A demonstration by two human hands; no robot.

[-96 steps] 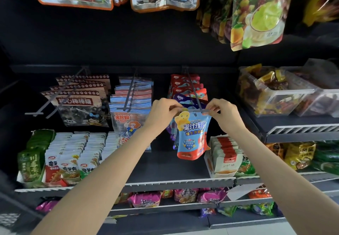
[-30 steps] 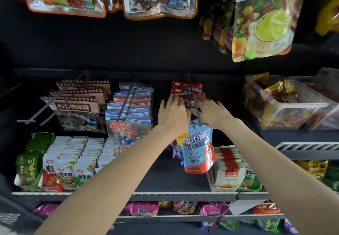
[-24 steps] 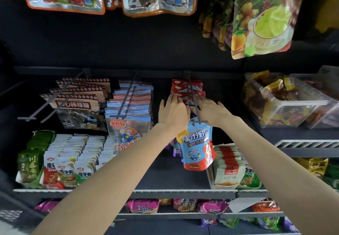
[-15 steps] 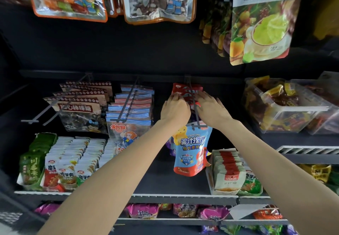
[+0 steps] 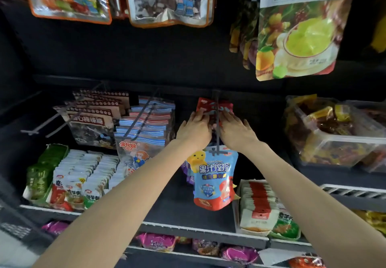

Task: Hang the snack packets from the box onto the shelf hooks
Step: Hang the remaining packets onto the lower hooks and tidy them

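Observation:
A blue and red gummy packet (image 5: 213, 177) hangs at the front tip of a dark shelf hook (image 5: 217, 129). Behind it on the same hook hang several red packets (image 5: 215, 105), pushed toward the back wall. My left hand (image 5: 195, 128) and my right hand (image 5: 235, 128) reach in on either side of the hook, fingers straight and pressing on the red packets at the rear. The packets between my hands are mostly hidden by them. The box of packets is not in view.
Striped-top packets (image 5: 144, 129) and brown-header packets (image 5: 94, 117) hang on hooks to the left. A clear bin of sweets (image 5: 334, 134) stands at the right. Boxed sachets (image 5: 259, 203) sit below right, white and green sachets (image 5: 79, 175) below left. Large bags (image 5: 296, 29) hang above.
Both hands let go of the blue packet's top, now hung on the hook, and slid further back along the hook, pushing the red packets toward the wall.

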